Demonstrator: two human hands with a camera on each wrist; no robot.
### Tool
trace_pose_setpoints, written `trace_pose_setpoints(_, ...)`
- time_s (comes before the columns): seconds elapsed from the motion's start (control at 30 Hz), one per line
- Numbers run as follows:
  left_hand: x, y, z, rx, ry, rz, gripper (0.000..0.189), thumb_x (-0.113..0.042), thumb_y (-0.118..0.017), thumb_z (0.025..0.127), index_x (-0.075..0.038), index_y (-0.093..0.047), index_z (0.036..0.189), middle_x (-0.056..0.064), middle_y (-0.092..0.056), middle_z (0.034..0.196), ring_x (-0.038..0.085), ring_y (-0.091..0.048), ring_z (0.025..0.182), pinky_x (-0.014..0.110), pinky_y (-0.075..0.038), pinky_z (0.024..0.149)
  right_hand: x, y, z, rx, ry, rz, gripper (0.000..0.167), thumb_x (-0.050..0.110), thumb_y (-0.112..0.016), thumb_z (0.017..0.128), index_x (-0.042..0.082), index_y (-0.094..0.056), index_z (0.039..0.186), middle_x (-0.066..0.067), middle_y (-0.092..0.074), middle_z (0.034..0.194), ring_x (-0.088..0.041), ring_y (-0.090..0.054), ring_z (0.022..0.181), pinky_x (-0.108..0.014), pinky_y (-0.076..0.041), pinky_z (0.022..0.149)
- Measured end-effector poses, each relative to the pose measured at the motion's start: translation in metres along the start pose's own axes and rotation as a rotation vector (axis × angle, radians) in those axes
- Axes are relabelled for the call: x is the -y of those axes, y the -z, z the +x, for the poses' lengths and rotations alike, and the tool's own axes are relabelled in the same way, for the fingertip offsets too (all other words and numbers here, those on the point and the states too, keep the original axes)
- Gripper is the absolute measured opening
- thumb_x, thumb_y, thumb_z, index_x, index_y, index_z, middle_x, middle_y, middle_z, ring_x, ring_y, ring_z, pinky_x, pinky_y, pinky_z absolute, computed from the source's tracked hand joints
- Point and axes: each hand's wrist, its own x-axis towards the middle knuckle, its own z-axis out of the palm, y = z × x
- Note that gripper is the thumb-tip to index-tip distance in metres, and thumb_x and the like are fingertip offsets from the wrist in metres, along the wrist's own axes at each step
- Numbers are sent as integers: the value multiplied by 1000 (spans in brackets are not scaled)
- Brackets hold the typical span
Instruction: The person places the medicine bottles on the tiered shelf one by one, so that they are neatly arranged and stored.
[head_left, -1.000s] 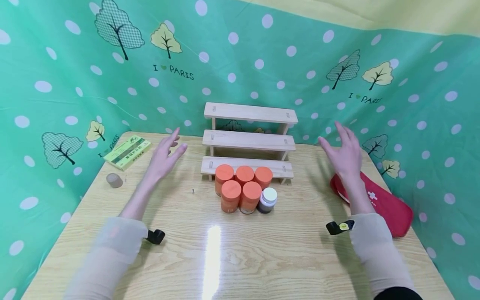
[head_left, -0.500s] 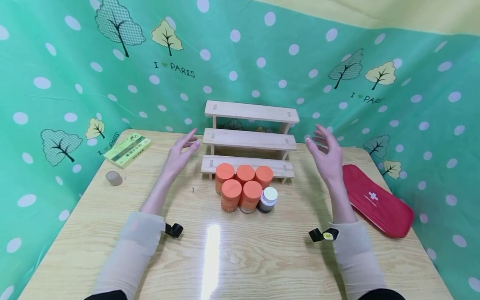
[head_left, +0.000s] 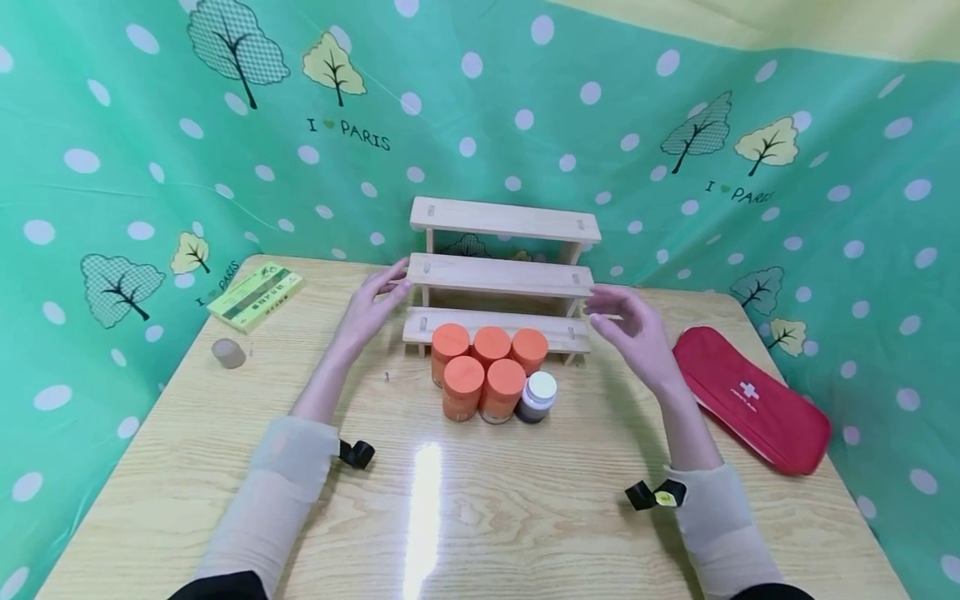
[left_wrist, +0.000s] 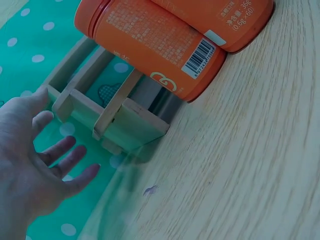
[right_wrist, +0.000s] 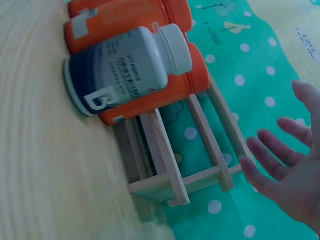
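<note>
A three-step wooden stand [head_left: 498, 273] stands at the back of the table. My left hand [head_left: 367, 308] is at its left end, fingers spread and holding nothing, fingertips close to the middle step. On the other side my right hand [head_left: 633, 333] has its fingers loosely bent beside the right end of that step, with nothing in them. Several orange bottles [head_left: 462, 387] are grouped in front of the stand, along with one white-capped vitamin bottle [head_left: 536, 397]. The right wrist view shows the vitamin bottle's [right_wrist: 125, 70] dark blue and pale label.
A red first aid pouch [head_left: 750, 400] lies on the right side of the table. At the left are a yellow-green box [head_left: 255, 297] and a small grey-brown round piece [head_left: 228, 353]. A dotted green cloth [head_left: 480, 108] hangs behind and at both sides.
Both hands have moved inward, the left one to the right and the right one to the left, ending close to the stand's two ends. The bottles and stand have stayed in place.
</note>
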Motion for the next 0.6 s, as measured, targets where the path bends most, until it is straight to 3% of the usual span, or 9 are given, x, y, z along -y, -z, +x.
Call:
trace_pose_setpoints(0.2,5,-5,4,3,14,14,56,-50,-59,102,-39,-43,156,13,-44,160,37,-44,145,58,-43,117,-6,-2,-12,237,-20,-25,37,3,-67,97,-1,-60,134,-22,-64,128,-16,-66,115,-19,-57,95)
trace_pose_setpoints(0.3,5,-6,6,-1,23,17,58,-54,-59,101,-43,-43,155,11,-43,160,35,-45,144,57,-45,114,-8,-3,-14,335,-31,-44,36,4,-71,95,3,-63,130,-18,-66,126,-21,-67,115,-29,-60,97)
trace_pose_setpoints(0.47,5,-7,6,-6,16,7,59,-54,-61,100,-42,-43,155,7,-41,162,34,-45,145,57,-46,113,-10,-6,-15,451,-52,-69,36,8,-76,91,8,-66,126,-13,-69,123,-31,-66,115,-50,-57,102)
trace_pose_setpoints(0.6,5,-9,9,-18,5,-19,59,-50,-64,100,-37,-45,155,8,-43,162,36,-46,143,58,-47,113,-11,-7,-15,508,-77,-88,36,11,-79,90,10,-67,124,-10,-68,124,-29,-66,115,-53,-55,104)
